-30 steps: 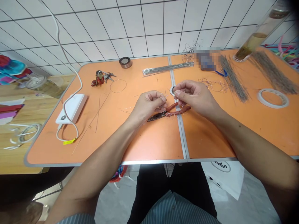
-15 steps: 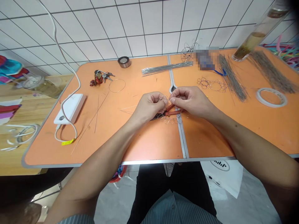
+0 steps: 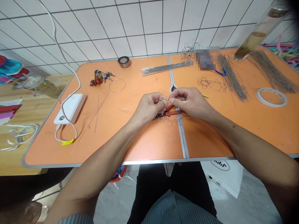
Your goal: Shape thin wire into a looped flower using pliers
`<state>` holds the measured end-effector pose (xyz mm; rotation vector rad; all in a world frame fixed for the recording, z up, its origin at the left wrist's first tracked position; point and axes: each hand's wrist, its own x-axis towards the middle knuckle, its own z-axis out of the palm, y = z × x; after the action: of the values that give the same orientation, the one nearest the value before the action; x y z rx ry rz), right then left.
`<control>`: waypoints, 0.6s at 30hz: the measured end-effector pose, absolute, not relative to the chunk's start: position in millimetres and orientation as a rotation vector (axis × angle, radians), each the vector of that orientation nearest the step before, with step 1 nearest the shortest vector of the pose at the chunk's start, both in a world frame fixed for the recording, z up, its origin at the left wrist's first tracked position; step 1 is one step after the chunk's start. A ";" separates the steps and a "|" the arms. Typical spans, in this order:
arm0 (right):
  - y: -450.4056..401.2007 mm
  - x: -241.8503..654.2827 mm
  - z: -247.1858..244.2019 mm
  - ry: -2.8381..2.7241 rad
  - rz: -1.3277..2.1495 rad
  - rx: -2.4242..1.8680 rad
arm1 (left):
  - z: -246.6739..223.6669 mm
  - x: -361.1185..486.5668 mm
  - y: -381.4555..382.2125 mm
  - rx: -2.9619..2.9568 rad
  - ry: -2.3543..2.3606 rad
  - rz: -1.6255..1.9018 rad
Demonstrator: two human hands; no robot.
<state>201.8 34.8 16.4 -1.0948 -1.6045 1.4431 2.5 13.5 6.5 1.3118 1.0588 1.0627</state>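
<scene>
Thin looped wire hangs below my fingers, bent into a chain of small loops. My left hand pinches one part of it between thumb and fingertips. Close beside it, my right hand pinches the wire too, thumb against forefinger; the fingertips of both hands nearly touch. Under the hands lie pliers with red handles, partly covered by the fingers and the wire. The exact spot where the wire is gripped is hidden by my fingertips.
A bundle of straight wires, a roll of tape and keys lie toward the back. At left is a white power bank. Wire flowers, dark wire bundles and a white tape ring lie at right.
My right hand has shifted very slightly, and a yellow piece behind it shows more. The looped wire has swung a little; both hands keep their pinch.
</scene>
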 end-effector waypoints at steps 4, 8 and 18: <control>34.7 202.0 18.0 -1.622 1.408 -1.098 | 7.3 2.7 12.9 1.309 1.057 1.063; 35.9 202.7 21.1 -1.648 1.305 -1.104 | 10.5 3.3 11.5 1.224 1.049 1.053; 36.7 202.1 27.4 -1.688 1.166 -1.140 | 13.4 4.9 10.0 1.158 1.092 1.073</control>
<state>202.1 36.7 27.4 -1.1400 -1.6881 1.1659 4.9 10.0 13.4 1.1579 1.0921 1.0727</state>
